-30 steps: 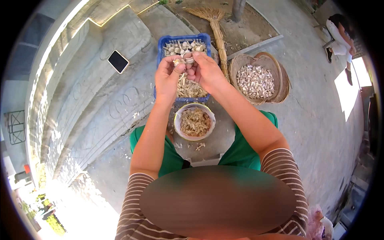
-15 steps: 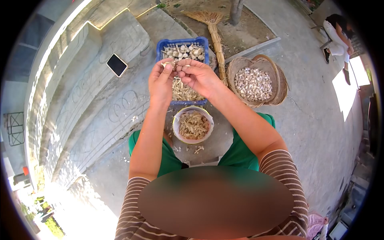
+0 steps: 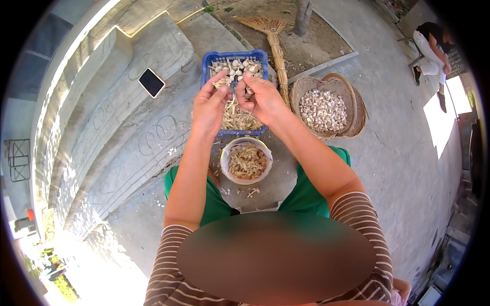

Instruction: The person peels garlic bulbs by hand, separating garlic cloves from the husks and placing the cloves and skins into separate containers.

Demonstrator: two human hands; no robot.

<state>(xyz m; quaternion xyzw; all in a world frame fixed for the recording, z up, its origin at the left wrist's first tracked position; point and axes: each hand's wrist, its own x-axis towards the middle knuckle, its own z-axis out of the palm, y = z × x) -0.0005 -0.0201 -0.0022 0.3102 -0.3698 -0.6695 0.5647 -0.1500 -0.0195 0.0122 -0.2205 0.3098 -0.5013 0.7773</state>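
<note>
Over a blue crate [image 3: 264,92] are both my hands, a small gap between them. My left hand [image 3: 210,104] pinches a pale piece of garlic [image 3: 222,82] between thumb and fingers. My right hand [image 3: 261,99] has its fingers curled round a small garlic piece [image 3: 249,92], partly hidden. Whole garlic bulbs [image 3: 236,66] fill the far part of the crate, and pale stalks and husks [image 3: 237,120] lie in its near part. Closer to me stands a lined bucket [image 3: 225,164] with peelings [image 3: 247,160] in it.
A wicker basket [image 3: 360,109] of garlic cloves [image 3: 322,110] stands right of the crate. A straw broom [image 3: 277,56] lies behind, beside a tree trunk [image 3: 303,18]. A phone or tablet [image 3: 151,83] rests on the left ledge. Another person [image 3: 433,48] sits far right.
My hands have moved apart from each other, each with garlic in its fingers. The view has shifted slightly.
</note>
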